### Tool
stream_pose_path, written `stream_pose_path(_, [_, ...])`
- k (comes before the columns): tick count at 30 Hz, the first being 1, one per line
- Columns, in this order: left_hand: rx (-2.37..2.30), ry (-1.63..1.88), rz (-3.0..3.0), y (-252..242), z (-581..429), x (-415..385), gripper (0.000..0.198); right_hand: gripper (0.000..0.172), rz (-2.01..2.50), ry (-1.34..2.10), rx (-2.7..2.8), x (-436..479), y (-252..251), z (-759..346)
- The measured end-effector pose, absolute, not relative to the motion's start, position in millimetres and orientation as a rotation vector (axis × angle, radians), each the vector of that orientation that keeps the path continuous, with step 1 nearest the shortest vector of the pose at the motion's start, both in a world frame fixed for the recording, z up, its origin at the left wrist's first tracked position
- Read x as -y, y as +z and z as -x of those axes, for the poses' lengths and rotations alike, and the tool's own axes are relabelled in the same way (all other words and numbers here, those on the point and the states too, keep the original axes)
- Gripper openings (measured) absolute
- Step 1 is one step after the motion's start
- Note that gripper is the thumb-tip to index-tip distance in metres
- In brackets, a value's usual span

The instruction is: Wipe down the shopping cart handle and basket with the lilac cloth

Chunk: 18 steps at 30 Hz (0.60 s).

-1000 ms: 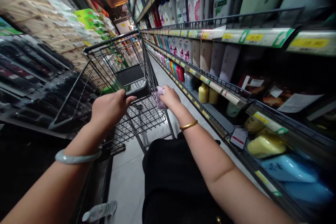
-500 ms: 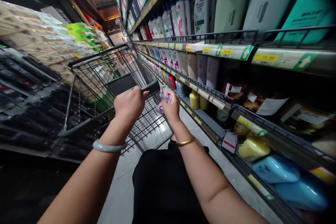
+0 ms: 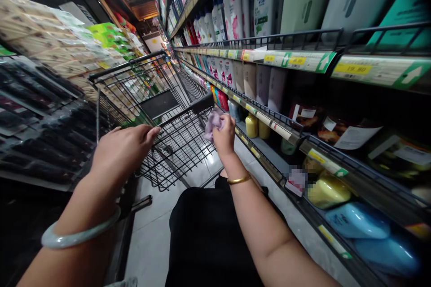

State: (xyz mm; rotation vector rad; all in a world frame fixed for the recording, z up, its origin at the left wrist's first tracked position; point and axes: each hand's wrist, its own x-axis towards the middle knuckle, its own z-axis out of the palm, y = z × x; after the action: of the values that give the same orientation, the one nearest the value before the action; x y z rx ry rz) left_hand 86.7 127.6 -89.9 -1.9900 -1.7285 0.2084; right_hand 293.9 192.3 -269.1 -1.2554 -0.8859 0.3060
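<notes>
Off the cart handle now, her left hand hovers with fingers spread, while her right hand stays pinching a purple cloth, so the cart rolls unsteered.

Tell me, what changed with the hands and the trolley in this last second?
The left hand let go of the black wire shopping cart's handle and drew back, open. The right hand stays closed on the crumpled lilac cloth at the handle's right end.

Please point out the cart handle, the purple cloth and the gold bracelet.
cart handle [image 3: 188, 108]: head view, on the dark bar.
purple cloth [image 3: 213, 122]: head view, on its crumpled middle.
gold bracelet [image 3: 238, 180]: head view, on the band at the wrist.
</notes>
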Motion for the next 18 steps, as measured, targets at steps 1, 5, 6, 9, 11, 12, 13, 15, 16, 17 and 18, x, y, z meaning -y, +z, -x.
stream_pose_path(1, [1.713,0.216,1.957,-94,-86,-126,0.055,0.033,1.334,0.380,0.829,-194,-275,-298])
stream_pose_path(5, [1.696,0.155,1.878,-106,-89,-123,0.049,0.035,1.482,0.521,0.760,-191,-277,-297])
stream_pose_path(6, [1.689,0.126,1.885,-108,-91,-123,0.049,0.036,1.469,0.495,0.773,-188,-272,-290])
stream_pose_path(9, [1.664,0.043,1.892,-114,-98,-127,0.054,0.035,1.347,0.337,0.866,-176,-256,-266])
stream_pose_path(11, [1.659,0.009,1.886,-118,-105,-129,0.057,0.034,1.272,0.265,0.946,-174,-254,-262])
stream_pose_path(12, [1.664,0.002,1.887,-120,-108,-130,0.058,0.035,1.278,0.258,0.950,-175,-257,-265])
stream_pose_path(13, [1.668,-0.004,1.894,-121,-112,-131,0.058,0.035,1.317,0.273,0.921,-176,-261,-272])
stream_pose_path(15, [1.650,-0.019,1.935,-120,-119,-133,0.059,0.036,1.451,0.355,0.804,-182,-270,-291])
stream_pose_path(16, [1.636,-0.017,1.974,-118,-120,-135,0.057,0.036,1.508,0.407,0.744,-184,-273,-299])
stream_pose_path(17, [1.626,-0.002,2.034,-114,-121,-137,0.055,0.037,1.541,0.453,0.699,-184,-274,-304])
stream_pose_path(18, [1.624,0.021,2.107,-109,-119,-140,0.052,0.038,1.543,0.479,0.677,-183,-273,-305])
